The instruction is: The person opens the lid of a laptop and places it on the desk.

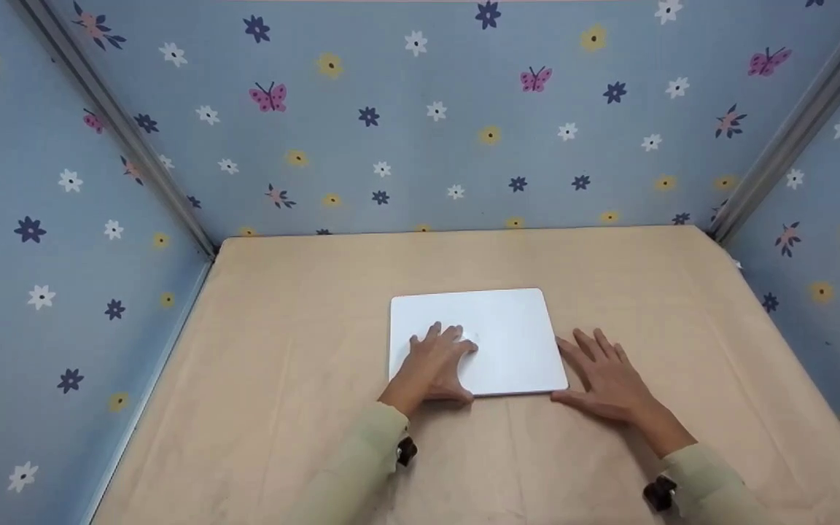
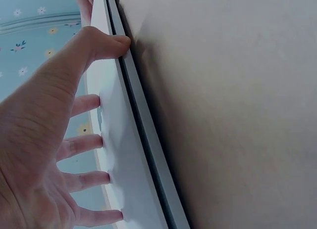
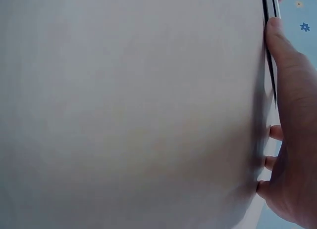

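Note:
A closed laptop (image 1: 511,343), pale and smooth on top, lies flat on the table, with a dark seam between lid and base in the left wrist view. My left hand (image 1: 431,368) rests over its left part. The spread fingertips (image 2: 94,177) touch the lid, while the thumb (image 2: 111,45) lies against the front edge at the seam. At the right side is my right hand (image 1: 609,380), its fingers spread on the table along the laptop's edge. Its thumb (image 3: 278,38) reaches the near right corner.
A beige cloth (image 1: 303,292) with faint creases covers the table. Blue panels (image 1: 420,146) printed with flowers and butterflies stand behind and on both sides, joined by grey metal posts (image 1: 792,124). Small dark devices sit at both wrists by the pale sleeves (image 1: 358,459).

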